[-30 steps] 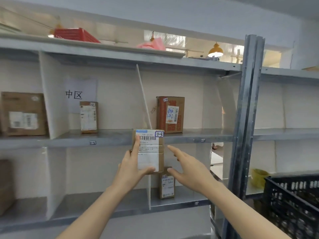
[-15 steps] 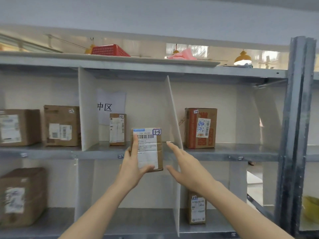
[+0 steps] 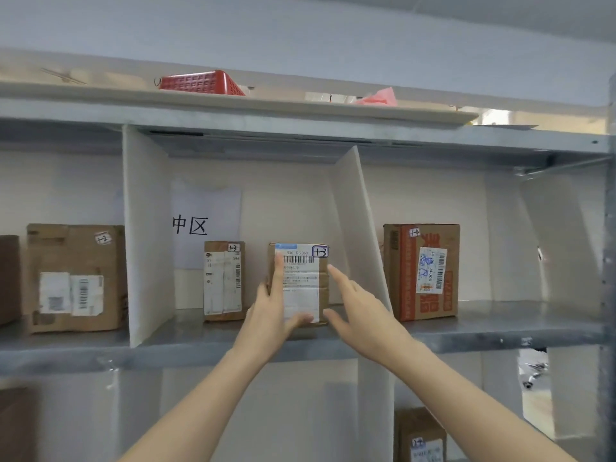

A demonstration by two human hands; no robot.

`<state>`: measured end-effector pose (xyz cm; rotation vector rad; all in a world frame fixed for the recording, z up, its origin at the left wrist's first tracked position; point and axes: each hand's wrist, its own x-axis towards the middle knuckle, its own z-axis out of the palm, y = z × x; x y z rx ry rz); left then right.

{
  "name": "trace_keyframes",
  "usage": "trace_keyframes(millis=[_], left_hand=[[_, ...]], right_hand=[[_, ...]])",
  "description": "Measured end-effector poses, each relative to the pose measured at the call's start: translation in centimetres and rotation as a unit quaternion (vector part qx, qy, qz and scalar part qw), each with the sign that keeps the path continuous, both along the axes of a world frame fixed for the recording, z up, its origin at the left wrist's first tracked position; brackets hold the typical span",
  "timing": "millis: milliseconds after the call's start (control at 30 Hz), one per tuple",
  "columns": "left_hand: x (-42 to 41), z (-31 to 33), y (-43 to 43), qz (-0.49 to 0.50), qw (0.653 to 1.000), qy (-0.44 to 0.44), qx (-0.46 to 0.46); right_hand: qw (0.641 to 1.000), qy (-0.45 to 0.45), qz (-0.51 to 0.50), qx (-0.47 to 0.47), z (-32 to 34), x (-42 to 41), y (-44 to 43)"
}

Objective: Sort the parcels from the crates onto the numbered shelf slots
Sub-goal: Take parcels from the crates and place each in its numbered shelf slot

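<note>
Two parcels in the middle slot (image 3: 186, 328)
The right-hand parcel (image 3: 301, 283) stands beside the left-hand parcel (image 3: 224, 281), between the left divider (image 3: 146, 235) and right divider (image 3: 356, 228); a third parcel (image 3: 421, 271) lies beyond the latter.

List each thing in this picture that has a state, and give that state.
Held parcel, upright in middle slot.
Left grip, holds the Held parcel.
Right grip, open, beside Held parcel.
Small parcel, upright in middle slot.
Red parcel, upright in right slot.
Divider, tilted.
</note>
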<state>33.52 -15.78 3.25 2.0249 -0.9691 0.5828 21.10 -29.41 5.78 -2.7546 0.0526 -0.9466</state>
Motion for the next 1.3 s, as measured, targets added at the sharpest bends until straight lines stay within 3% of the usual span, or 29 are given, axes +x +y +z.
trace_keyframes(millis=[600, 767, 1300], left_hand=[[7.4, -0.4, -6.2, -0.013, 1.0, 0.01, 0.015], [7.9, -1.0, -7.0, -0.028, 0.998, 0.049, -0.003], [8.7, -0.9, -8.0, 0.043, 0.997, 0.065, -0.01]], right_hand=[[0.999, 0.032, -0.003, 0.008, -0.4, 9.2, -5.5], [0.998, 0.061, -0.019, 0.002, -1.1, 10.3, -6.4], [0.997, 0.077, -0.025, -0.013, -2.1, 11.8, -7.4]])
